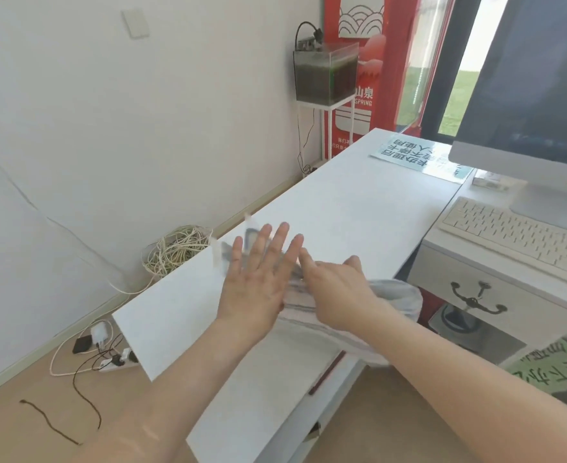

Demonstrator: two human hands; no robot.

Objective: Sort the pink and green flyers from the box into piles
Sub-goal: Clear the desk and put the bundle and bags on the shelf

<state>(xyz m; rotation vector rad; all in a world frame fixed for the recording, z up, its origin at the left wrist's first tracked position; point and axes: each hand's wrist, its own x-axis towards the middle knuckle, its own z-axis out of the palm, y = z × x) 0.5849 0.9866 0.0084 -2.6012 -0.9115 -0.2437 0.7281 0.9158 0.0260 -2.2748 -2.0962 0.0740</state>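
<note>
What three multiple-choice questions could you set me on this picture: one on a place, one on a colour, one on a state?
1. Where does the keyboard lie?
A. on the floor
B. on the lower desk in front of the monitor
C. on top of a tank

2. What colour is the long tabletop?
A. white
B. black
C. red

3. How is the left hand?
A. balled in a fist
B. gripping a cup
C. fingers straight and spread

Answers: 1 B, it sits at the monitor's foot; 2 A, its bare surface is plain white; 3 C, all fingers are stretched apart over the tabletop.
</note>
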